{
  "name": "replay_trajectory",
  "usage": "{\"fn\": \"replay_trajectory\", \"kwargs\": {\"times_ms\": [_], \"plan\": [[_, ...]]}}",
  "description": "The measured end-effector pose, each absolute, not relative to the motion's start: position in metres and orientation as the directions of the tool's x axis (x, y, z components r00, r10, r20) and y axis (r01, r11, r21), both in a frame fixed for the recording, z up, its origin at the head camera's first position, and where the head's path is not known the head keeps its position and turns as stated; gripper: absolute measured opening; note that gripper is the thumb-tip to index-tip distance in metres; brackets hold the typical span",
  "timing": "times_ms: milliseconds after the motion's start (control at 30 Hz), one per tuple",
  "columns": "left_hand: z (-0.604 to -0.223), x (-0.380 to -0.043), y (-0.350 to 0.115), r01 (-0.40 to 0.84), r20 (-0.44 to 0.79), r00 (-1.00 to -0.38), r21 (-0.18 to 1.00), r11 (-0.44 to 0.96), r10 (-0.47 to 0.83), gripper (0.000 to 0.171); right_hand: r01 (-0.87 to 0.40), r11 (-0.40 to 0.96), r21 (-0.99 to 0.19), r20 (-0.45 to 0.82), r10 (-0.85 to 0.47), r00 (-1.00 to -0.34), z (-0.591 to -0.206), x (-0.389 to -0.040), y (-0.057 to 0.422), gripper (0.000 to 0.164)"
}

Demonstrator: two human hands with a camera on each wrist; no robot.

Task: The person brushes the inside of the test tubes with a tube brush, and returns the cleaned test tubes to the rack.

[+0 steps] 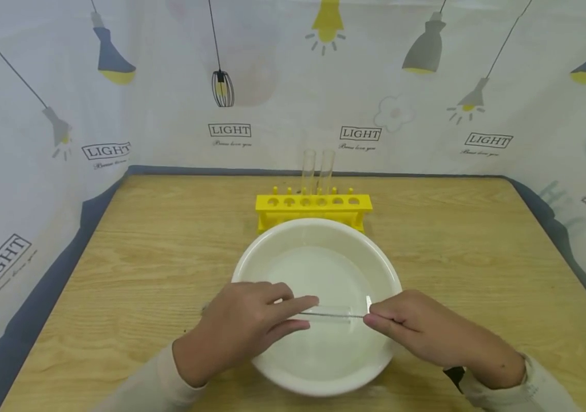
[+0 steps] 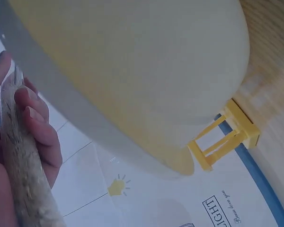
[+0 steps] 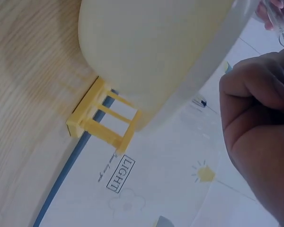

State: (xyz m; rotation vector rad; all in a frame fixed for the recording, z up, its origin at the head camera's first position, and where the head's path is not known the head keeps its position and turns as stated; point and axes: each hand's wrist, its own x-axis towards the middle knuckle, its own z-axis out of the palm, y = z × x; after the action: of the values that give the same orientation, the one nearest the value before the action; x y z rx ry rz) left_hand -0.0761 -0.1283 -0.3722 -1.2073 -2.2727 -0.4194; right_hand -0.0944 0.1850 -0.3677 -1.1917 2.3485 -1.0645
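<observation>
Left hand (image 1: 249, 317): fingers curl round the glass tube (image 1: 331, 309), apparently steadying it.
Right hand (image 1: 422, 323): pinches the brush wire (image 1: 357, 316) just outside the tube's mouth, seemingly for control.
Basin (image 1: 324, 385): beneath both grips, likely catching drips.
Rack (image 1: 313, 209): beyond the grips, supporting two other tubes (image 1: 307, 171).

Clear test tube (image 1: 334, 319), nearly level over the white basin (image 1: 319, 389), mouth facing right, bristled wire brush (image 1: 357, 316) pushed inside

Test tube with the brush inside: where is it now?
Low in the head view, the test tube is in the left hand, over the white basin, its mouth toward the right hand, which pinches the brush wire.
</observation>
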Motion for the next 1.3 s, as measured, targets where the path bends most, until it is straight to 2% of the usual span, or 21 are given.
{"fn": "replay_trajectory", "kwargs": {"times_ms": [200, 633, 900, 1000, 1167, 1300], "plan": [[-0.367, -0.081, -0.145, 0.804, 0.591, -0.494, 0.032, 0.594, 0.637, 0.027, -0.559, 0.352, -0.751, 0.104, -0.772, -0.627, -0.368, -0.1, 0.208, 0.031], [-0.362, -0.086, -0.165, 0.824, 0.58, -0.479, 0.038, 0.565, 0.659, 0.026, -0.508, 0.307, -0.805, 0.071, -0.8, -0.596, -0.367, -0.11, 0.241, 0.038], [-0.36, -0.093, -0.184, 0.83, 0.548, -0.513, 0.12, 0.545, 0.661, 0.029, -0.409, 0.059, -0.91, 0.162, -0.859, -0.486, -0.38, -0.122, 0.266, 0.039], [-0.36, -0.095, -0.188, 0.828, 0.53, -0.529, 0.15, 0.54, 0.663, 0.027, -0.345, 0.029, -0.938, 0.145, -0.872, -0.468, -0.386, -0.127, 0.274, 0.04], [-0.363, -0.097, -0.199, 0.779, 0.515, -0.596, 0.184, 0.599, 0.617, 0.03, -0.301, 0.017, -0.953, 0.136, -0.867, -0.48, -0.391, -0.136, 0.293, 0.041], [-0.363, -0.109, -0.211, 0.704, 0.532, -0.673, 0.247, 0.666, 0.514, 0.022, -0.258, 0.004, -0.966, 0.132, -0.852, -0.506, -0.396, -0.143, 0.298, 0.041]]}}
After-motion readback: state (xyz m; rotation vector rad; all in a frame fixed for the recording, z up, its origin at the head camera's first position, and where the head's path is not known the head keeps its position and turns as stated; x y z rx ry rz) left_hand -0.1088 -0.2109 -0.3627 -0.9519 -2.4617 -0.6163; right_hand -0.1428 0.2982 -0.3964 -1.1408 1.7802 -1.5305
